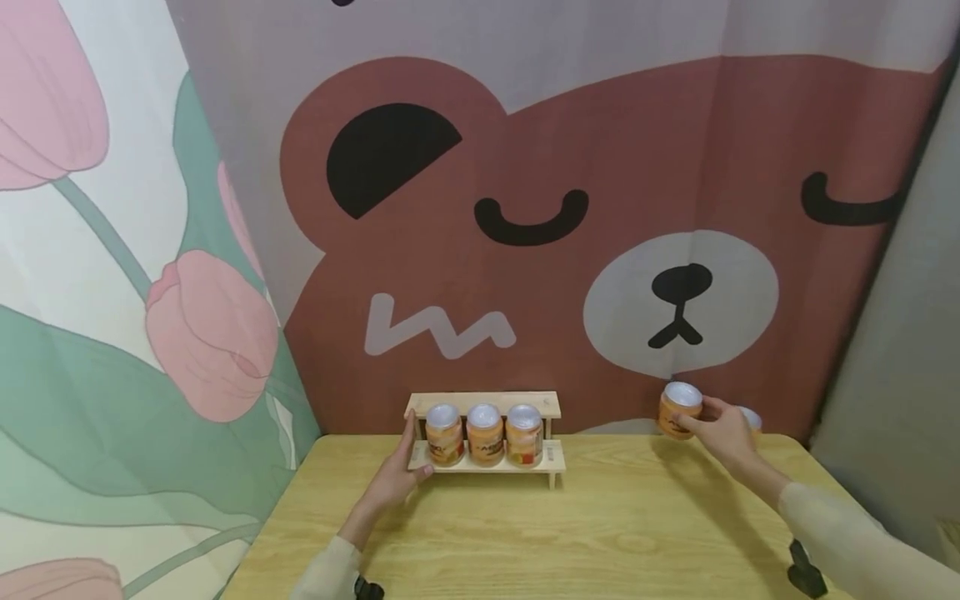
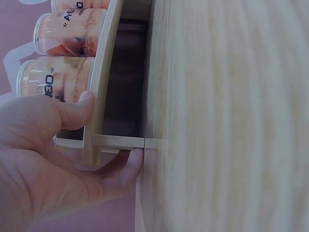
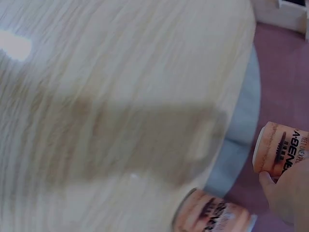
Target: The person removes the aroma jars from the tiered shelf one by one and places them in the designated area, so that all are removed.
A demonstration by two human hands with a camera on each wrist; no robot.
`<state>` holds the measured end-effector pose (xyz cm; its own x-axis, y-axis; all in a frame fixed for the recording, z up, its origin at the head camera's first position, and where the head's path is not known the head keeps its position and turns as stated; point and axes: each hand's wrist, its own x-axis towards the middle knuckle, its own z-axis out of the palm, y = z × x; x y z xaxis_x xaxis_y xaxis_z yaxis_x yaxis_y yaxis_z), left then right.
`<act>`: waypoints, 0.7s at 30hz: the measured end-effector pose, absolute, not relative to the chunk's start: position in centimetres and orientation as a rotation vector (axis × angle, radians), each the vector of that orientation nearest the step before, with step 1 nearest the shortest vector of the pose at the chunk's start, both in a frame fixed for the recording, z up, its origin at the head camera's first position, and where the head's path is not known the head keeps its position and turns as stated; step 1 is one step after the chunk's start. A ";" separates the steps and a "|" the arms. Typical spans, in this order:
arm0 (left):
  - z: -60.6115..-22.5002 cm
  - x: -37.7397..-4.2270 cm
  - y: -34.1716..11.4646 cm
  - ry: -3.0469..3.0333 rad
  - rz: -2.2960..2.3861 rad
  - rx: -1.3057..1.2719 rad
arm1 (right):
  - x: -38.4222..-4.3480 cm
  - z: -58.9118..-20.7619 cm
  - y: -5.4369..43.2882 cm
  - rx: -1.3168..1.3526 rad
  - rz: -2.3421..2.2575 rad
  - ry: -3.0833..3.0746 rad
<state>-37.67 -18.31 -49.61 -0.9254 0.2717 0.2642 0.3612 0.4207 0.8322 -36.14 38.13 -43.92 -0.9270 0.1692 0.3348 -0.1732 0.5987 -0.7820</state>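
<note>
Three cans sit on the wooden rack (image 1: 486, 457), which your left hand (image 1: 395, 477) grips; your right hand (image 1: 722, 432) clamps a fourth can (image 1: 679, 410), light, rigid, slippery, held far right by its sides.

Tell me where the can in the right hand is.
In the head view, the can is held by the right hand above the table's far right, right of the wooden rack.

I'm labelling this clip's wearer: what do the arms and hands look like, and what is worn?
Both hands are bare: left hand, right hand. Each arm wears a pale cream long sleeve ending at the wrist. A black wrist mount sits under each forearm.
</note>
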 end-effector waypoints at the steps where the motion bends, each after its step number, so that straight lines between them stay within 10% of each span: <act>1: -49.6 -37.7 -18.3 -2.573 -1.541 -0.577 | -36.1 -44.3 38.4 0.000 1.259 -2.452; 21: -49.8 -37.9 -18.4 -2.572 -1.531 -0.545 | -36.9 -47.3 40.5 -0.059 1.083 -2.490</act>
<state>-37.92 -18.37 -49.81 -0.9312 0.2521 0.2633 0.3517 0.4310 0.8310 -36.91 40.49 -47.30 -0.9100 0.2022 0.3619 -0.1267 0.6955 -0.7073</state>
